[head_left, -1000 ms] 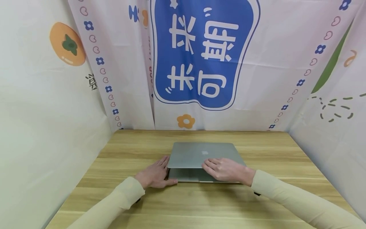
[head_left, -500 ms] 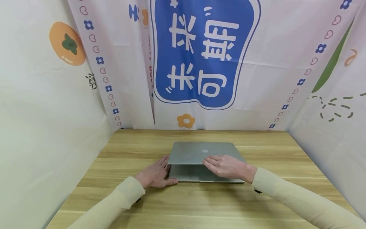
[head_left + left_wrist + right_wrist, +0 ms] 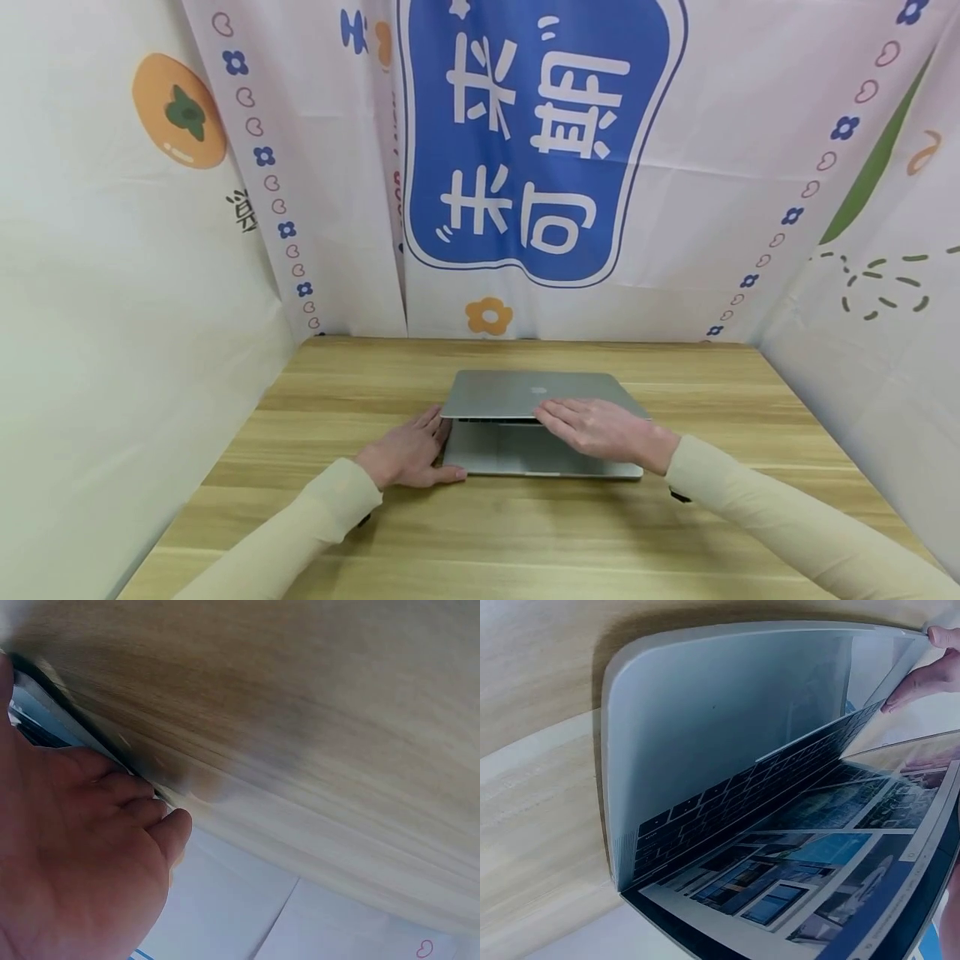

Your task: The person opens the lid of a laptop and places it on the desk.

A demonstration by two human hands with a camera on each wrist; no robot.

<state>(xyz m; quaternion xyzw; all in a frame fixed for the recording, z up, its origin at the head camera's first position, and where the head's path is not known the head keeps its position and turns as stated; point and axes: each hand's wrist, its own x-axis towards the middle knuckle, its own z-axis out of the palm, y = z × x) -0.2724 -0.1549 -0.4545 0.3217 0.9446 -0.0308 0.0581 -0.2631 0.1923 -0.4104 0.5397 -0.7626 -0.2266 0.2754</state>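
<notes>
White cloth [image 3: 337, 275] with a big blue print [image 3: 517, 142] hangs behind the laptop [image 3: 495, 400], which sits on a wood-grain counter [image 3: 525, 542] with its lid partly up. From my end, the left hand [image 3: 411, 454] is opened out along the laptop's left edge, thumb at the front corner. My right hand [image 3: 600, 429] has its fingers on the front edge of the lid, right of the laptop's logo; the thumb's hidden, so I honestly can't tell if it's pinching. Right wrist cam gets me the keyboard [image 3: 697, 817] and a lit screen [image 3: 780, 885] inside the laptop.
</notes>
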